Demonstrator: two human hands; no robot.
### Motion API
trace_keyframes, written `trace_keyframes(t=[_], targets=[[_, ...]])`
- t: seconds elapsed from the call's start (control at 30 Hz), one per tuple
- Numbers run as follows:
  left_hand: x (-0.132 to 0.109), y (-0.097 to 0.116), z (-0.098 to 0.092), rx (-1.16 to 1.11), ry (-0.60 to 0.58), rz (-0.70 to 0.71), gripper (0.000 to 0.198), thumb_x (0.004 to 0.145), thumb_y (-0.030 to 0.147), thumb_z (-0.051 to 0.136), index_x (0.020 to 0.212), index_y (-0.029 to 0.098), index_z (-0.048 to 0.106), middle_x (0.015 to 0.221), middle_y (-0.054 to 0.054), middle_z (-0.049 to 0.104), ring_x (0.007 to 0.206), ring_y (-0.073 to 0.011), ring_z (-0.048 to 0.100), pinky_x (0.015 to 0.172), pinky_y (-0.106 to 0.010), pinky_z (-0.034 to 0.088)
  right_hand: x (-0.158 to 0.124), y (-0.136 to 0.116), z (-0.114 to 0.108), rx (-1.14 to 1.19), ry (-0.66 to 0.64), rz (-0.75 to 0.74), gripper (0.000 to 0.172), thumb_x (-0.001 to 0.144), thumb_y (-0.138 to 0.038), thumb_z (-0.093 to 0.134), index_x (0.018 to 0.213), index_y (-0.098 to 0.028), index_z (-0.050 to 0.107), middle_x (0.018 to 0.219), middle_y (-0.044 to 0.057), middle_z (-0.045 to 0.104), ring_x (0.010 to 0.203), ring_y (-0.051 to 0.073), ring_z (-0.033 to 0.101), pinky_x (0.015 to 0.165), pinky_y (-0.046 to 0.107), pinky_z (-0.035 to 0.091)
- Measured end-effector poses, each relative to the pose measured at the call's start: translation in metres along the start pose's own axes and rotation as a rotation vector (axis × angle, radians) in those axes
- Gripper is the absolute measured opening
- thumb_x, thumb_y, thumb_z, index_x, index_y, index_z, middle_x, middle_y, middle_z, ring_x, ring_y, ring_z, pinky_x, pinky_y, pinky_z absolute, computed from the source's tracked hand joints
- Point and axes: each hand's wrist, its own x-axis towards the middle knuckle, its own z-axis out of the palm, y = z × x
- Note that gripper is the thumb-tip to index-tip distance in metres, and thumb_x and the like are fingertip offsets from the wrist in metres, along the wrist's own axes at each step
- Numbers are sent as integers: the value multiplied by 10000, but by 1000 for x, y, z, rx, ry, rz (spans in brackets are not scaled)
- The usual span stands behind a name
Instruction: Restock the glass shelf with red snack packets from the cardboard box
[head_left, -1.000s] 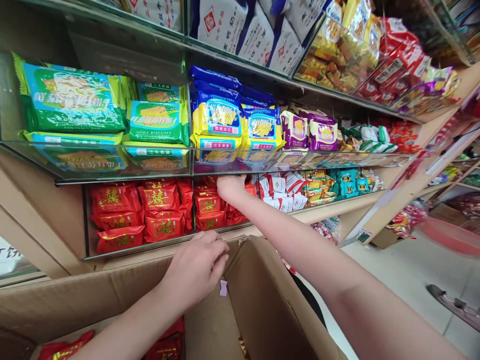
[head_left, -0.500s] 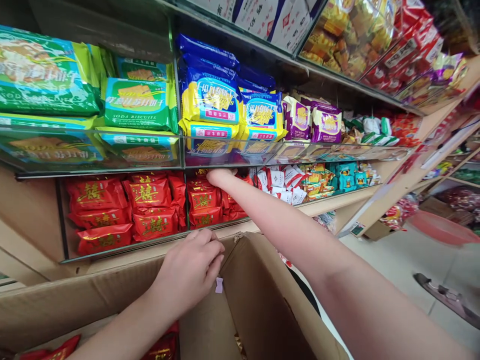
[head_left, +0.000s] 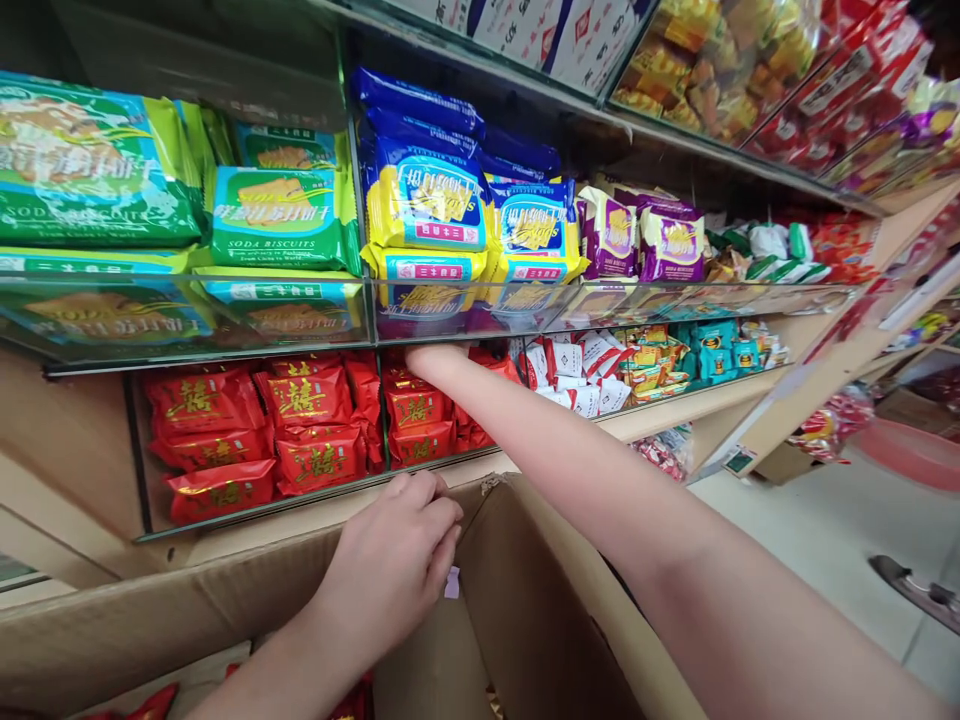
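My right hand (head_left: pixel 429 362) reaches into the lower shelf among red packets with gold characters (head_left: pixel 417 405). Its fingers are hidden behind the upper shelf's edge, so any hold is out of sight. My left hand (head_left: pixel 401 545) hovers over the far side of an open cardboard box (head_left: pixel 540 590), fingers curled and pressed together. Whatever they hold, if anything, is hidden. Inside the box lie a few red packets (head_left: pixel 154 703) and a small purple scrap (head_left: pixel 451 582). More red packets (head_left: pixel 322 455) are stacked in the compartment to the left.
Above, a shelf with a clear front lip (head_left: pixel 292 315) holds green soda biscuit packs (head_left: pixel 281 215), blue and yellow packs (head_left: pixel 427 200) and purple packs (head_left: pixel 671 245). White-and-red packets (head_left: pixel 574 365) lie right of my forearm. A pink basin (head_left: pixel 907 455) is on the floor.
My right hand has gone slightly deeper into the shelf. My left hand stays curled over the box. The view has shifted a little, moving the shelves right and slightly down in the picture.
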Motion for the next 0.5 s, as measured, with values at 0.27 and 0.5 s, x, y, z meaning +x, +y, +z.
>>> trace_keyframes(t=[0.27,0.5], targets=[[1,-1,0,-14,-39,-19,245,823,193,355,861,224,595,888,-51,522,822,-197,487,688,-353,425,-13,-15,-8,60,42,108,421,875,-248,231,1212,-120,448,1211,134,499,1157,264,380,1000,459,202],[-1,0,-1,-6,-39,-19,247,822,167,347,846,216,588,884,-43,515,819,-191,480,690,-345,421,-30,-25,-18,31,-24,107,375,851,-205,272,1100,-120,538,1104,167,568,1064,275,473,924,499,290]])
